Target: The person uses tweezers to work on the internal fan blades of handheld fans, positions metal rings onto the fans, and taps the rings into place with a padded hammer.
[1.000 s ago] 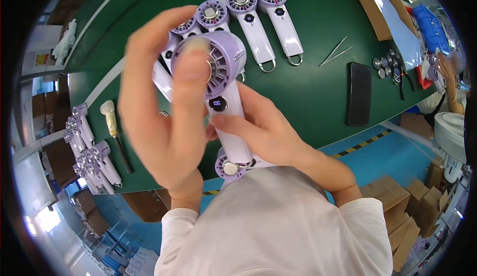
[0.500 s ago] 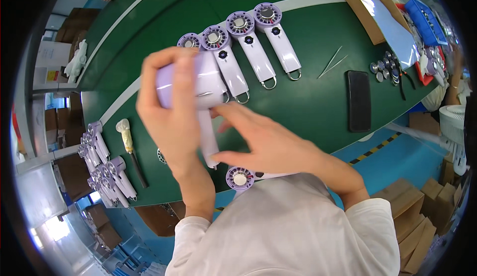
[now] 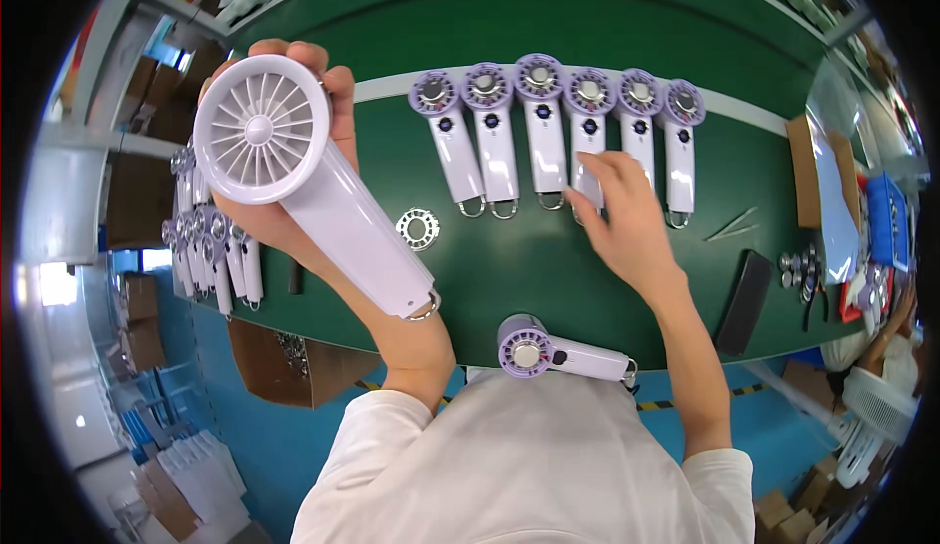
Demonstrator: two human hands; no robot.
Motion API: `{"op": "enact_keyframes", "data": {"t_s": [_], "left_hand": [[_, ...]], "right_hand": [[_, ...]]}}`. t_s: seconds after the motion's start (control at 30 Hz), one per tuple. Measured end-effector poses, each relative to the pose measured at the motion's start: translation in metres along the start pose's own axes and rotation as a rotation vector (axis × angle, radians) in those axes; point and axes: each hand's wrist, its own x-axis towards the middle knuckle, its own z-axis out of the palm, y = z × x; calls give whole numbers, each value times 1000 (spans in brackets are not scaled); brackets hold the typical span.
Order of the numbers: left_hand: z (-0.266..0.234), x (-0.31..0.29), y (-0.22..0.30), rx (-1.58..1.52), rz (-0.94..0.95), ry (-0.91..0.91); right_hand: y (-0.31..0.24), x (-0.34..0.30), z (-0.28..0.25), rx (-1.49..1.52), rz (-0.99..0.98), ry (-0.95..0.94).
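My left hand [image 3: 338, 103] is wrapped round the head of a lilac handheld fan [image 3: 362, 236], raised above the table. Its slatted round grille faces up, and the handle slants down to the right, ending in a metal ring. Farther right, my right hand [image 3: 632, 226] hovers over a row of similar fans, its thumb and fingers apart. Its fingertips are at the handle of one fan [image 3: 589, 133] in that row; whether they touch is unclear. Another fan [image 3: 525, 350] lies sideways at the near table edge. A slotted ring-shaped part [image 3: 418, 230] rests beside my left forearm.
More fans [image 3: 220, 240] are grouped at the left edge of the green table [image 3: 460, 299]. On the right lie tweezers [image 3: 732, 226], a black phone [image 3: 744, 301], small round metal parts [image 3: 798, 268] and a cardboard box [image 3: 808, 172]. A blue bin [image 3: 888, 221] stands beyond.
The view has shifted. My left hand has moved left with the fan, turning its grille up. My right hand has left that fan and moved right to the row.
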Motion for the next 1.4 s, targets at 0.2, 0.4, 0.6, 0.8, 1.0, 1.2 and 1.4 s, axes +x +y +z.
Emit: {"op": "enact_keyframes", "data": {"t_s": [0.2,0.4,0.6,0.8,1.0,1.2,1.4], "left_hand": [[-9,-8,19,1,97,-54],[-19,-13,43,-75,150,-76],[-18,-21,51,-61,231,19],[-23,-22,63,72,210,-53],[-35,-22,64,25,201,-141],[-32,-21,68,209,177,-81],[-34,-19,67,88,159,-137]], "right_hand": [[-18,45,70,-73,-238,-121],[-22,86,113,-69,-332,-18],[-3,160,114,-94,-352,-101],[1,197,100,137,-165,-614],[-3,197,101,110,-163,-632],[3,192,106,113,-196,-570],[0,191,104,120,-198,-564]]}}
